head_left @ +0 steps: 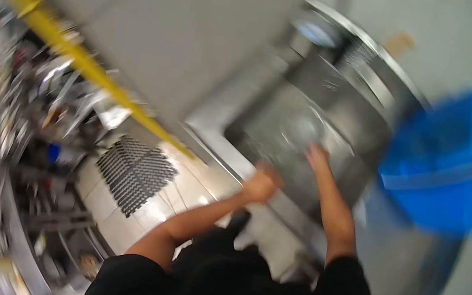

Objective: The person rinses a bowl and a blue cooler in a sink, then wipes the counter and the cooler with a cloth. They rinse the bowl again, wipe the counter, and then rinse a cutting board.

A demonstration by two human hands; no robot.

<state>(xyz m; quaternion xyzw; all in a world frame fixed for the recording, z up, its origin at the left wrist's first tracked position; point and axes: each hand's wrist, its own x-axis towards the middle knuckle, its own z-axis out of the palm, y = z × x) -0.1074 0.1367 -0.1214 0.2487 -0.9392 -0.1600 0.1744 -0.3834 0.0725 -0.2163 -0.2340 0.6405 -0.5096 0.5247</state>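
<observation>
A metal sink (214, 128) lies in front of me, with what looks like water in its basin. Over its near edge is my left hand (264, 183), its fingers smeared by motion; whether it holds anything is unclear. My right hand (318, 156) reaches over the basin, beside a pale, roundish, blurred thing (305, 128) in the sink. Blur hides the right fingertips and any contact with that thing.
To the right of the sink stands a blue plastic bin (447, 166). A yellow pole or edge (86, 64) runs diagonally at the left, above cluttered metal shelves (56, 220). A black perforated mat (135, 174) lies on the tiled floor.
</observation>
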